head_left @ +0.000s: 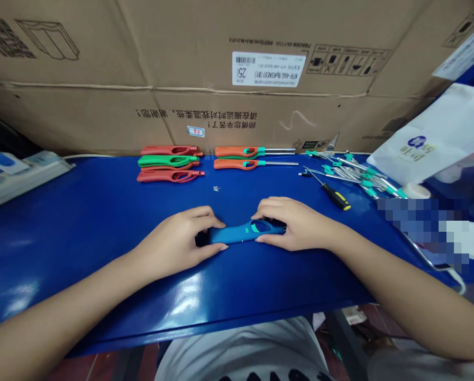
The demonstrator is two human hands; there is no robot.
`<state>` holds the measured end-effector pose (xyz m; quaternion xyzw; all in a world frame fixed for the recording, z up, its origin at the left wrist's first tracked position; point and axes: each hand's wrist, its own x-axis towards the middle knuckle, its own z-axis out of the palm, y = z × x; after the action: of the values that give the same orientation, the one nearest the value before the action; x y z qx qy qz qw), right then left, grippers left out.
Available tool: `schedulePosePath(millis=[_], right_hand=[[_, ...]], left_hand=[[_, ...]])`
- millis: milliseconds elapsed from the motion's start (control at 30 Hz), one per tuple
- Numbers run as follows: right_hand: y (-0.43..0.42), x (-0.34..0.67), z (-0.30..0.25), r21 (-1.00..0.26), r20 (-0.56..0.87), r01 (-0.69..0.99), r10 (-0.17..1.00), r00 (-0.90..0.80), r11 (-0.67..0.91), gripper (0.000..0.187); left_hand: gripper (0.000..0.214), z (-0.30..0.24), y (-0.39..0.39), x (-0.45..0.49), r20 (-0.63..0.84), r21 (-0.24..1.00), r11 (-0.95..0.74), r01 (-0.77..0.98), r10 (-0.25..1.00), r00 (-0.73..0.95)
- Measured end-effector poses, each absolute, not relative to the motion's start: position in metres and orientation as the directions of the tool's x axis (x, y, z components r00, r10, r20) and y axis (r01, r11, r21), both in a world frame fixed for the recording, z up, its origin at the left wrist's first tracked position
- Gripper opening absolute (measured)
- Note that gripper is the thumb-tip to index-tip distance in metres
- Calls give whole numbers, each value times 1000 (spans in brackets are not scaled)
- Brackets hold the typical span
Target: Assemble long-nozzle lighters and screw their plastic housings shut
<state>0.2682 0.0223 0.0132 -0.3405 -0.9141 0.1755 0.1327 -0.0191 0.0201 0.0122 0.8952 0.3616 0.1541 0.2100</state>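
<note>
1. Gripping a blue lighter casing (pixel 240 233) at both ends, the left hand (pixel 181 241) curls thumb and fingers around the butt. The right hand (pixel 296 225) folds over the trigger end, fingers bent down on top and thumb at the near edge.
2. The casing lies low on the blue table (pixel 82 227), its long axis running left to right across the person's front. It sits between the two hands, held by each alike, and only its middle shows.
3. Farther back, well apart from the hands, red and green casings (pixel 169 164) sit grouped beside two orange lighters (pixel 245 157) with metal nozzles.
4. To the right lie a screwdriver (pixel 335 196), a heap of teal-tipped metal tubes (pixel 356 172) and a white bag (pixel 439 132). Cardboard boxes (pixel 221 79) wall the rear.
</note>
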Motion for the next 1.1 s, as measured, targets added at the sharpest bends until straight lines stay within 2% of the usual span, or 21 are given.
schedulePosePath(millis=[133, 300, 467, 700, 900, 1100], right_hand=[[20, 265, 14, -417, 118, 601, 696, -708, 682, 29], [14, 262, 15, -382, 89, 663, 740, -667, 644, 31], [10, 259, 16, -302, 97, 689, 741, -665, 658, 32], [17, 261, 6, -101, 161, 618, 626, -763, 780, 35], [20, 264, 5, -122, 169, 576, 588, -791, 809, 38], [17, 264, 5, -174, 199, 525, 552, -810, 833, 33]], left_hand=[[25, 12, 19, -16, 125, 564, -604, 563, 737, 665], [24, 13, 14, -12, 125, 565, -583, 584, 759, 639], [24, 15, 10, -11, 80, 448, -605, 658, 761, 644], [29, 9, 13, -14, 143, 185, -762, 620, 645, 751], [24, 4, 16, -15, 192, 330, -784, 526, 601, 776], [26, 2, 13, -14, 235, 359, -804, 474, 569, 788]])
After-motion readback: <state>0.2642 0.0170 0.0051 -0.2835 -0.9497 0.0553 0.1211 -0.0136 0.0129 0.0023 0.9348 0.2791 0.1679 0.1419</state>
